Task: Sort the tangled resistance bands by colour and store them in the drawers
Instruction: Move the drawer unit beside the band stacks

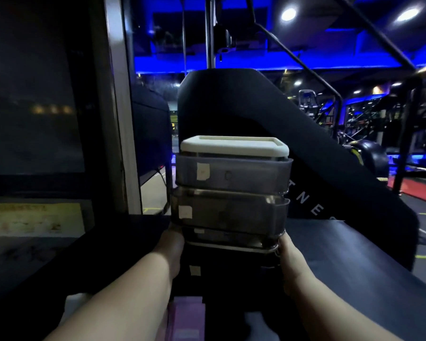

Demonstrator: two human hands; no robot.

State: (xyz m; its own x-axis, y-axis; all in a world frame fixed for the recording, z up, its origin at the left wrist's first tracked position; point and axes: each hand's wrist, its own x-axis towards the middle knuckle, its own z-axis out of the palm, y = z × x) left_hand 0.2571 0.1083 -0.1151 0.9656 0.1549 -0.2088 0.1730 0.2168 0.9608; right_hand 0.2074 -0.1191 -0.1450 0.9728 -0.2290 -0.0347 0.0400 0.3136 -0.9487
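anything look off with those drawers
Slightly: the stack is not flush. The middle drawer sits further left than the top drawer, so their fronts do not line up. The left hand and right hand flank the stack low down. No damage or spill shows.

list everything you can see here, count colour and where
drawer unit: one, smoky grey, centre
lid: one, white, on top of the unit
labels: at least three, white, left of the drawer fronts
padded machine: one, black, behind the unit
ceiling lights: two bright, white, top right
mat: one, red, floor at far right
sign: one, yellow, lower left
pink item: one, bottom centre, too blurred to name
left hand: one, against the unit's left side
right hand: one, against its right side
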